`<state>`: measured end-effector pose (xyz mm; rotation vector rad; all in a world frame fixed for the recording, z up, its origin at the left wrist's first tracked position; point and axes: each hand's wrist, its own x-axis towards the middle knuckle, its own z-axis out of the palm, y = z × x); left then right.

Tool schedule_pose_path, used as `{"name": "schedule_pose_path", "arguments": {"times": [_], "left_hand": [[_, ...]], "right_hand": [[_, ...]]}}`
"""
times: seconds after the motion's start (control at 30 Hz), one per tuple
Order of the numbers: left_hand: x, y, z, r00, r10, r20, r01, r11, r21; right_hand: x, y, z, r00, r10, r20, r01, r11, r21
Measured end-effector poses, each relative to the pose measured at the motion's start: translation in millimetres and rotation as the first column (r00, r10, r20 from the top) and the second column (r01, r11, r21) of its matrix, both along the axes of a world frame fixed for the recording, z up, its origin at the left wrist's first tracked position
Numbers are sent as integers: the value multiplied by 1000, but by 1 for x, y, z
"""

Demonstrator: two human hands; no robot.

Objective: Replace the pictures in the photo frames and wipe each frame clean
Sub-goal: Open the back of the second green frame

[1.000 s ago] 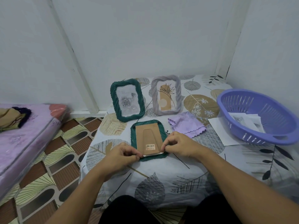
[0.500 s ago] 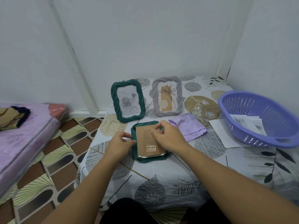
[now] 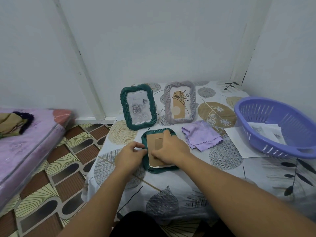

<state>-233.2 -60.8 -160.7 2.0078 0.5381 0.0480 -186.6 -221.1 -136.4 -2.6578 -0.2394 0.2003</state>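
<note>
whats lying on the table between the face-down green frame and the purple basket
In the head view, a folded lilac cloth lies between the face-down green frame and the purple basket, with white paper sticking out from under the basket.

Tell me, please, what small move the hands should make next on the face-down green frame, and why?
Probably press the brown backing board flat and seat its near edge. The green frame lies face down, the right hand rests on the board, the left hand holds the frame's left edge, and a white edge shows at the near end.

Bare tablecloth (image 3: pixel 196 171) lies open nearside; 2 upright frames (image 3: pixel 138 106) and basket (image 3: pixel 273 130) block beyond.
</note>
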Motion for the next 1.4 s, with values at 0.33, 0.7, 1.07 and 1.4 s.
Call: {"name": "schedule_pose_path", "arguments": {"times": [0.33, 0.7, 1.07, 1.4], "left_hand": [[2, -4, 6, 999, 31, 17, -27, 984, -177], [7, -6, 18, 996, 50, -68, -69, 946, -316], [13, -10, 23, 986, 22, -163, -78, 934, -348], [8, -17, 41, 981, 43, -188, -116, 911, -397]], "right_hand": [[-10, -4, 0, 998, -54, 45, 44, 980, 195], [-12, -2, -1, 998, -50, 45, 40, 977, 207], [-10, -8, -4, 997, -41, 63, 24, 968, 249], [3, -22, -9, 987, -125, -104, 158, 885, 437]]}}
